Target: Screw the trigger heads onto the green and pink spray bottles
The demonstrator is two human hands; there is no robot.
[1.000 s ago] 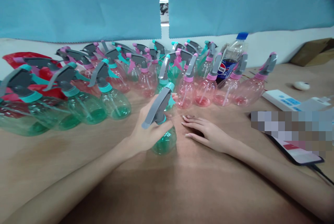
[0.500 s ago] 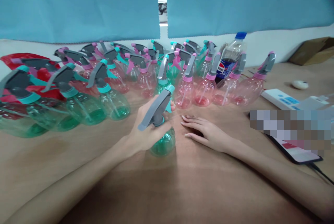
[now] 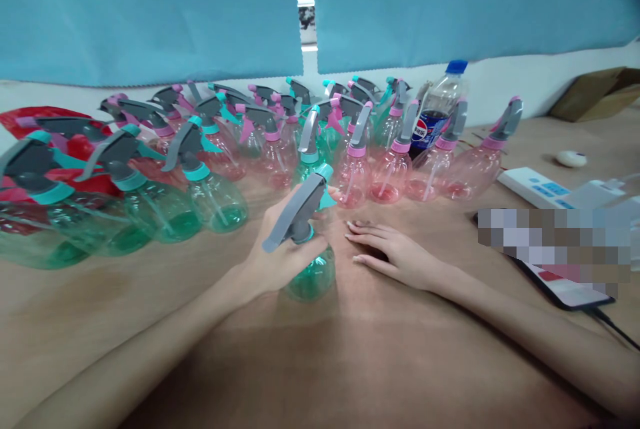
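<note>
Around the neck of a green spray bottle [image 3: 311,276] my left hand [image 3: 283,242] is closed, thumb in front and the other fingers partly hidden behind. The bottle stands upright on the table, with a grey spray head and turquoise nozzle and trigger. To its right, my right hand [image 3: 393,249] rests palm down on the wood, fingers stretched out and touching no bottle. Just behind the held bottle stands another green spray bottle [image 3: 310,161]. A pink spray bottle [image 3: 354,179] with a pink collar is close by on the right.
Several green and pink spray bottles crowd the left and back, one a green spray bottle [image 3: 217,202]. A cola bottle [image 3: 431,124] stands behind the pink row. On the right are a power strip [image 3: 537,188], a phone [image 3: 575,286] with a cable, a white mouse [image 3: 571,159] and a cardboard box [image 3: 595,96].
The view has shifted very slightly. My left hand keeps its hold on the spray bottle, with a fingertip reaching a little further out behind the trigger. My right hand has not moved.
</note>
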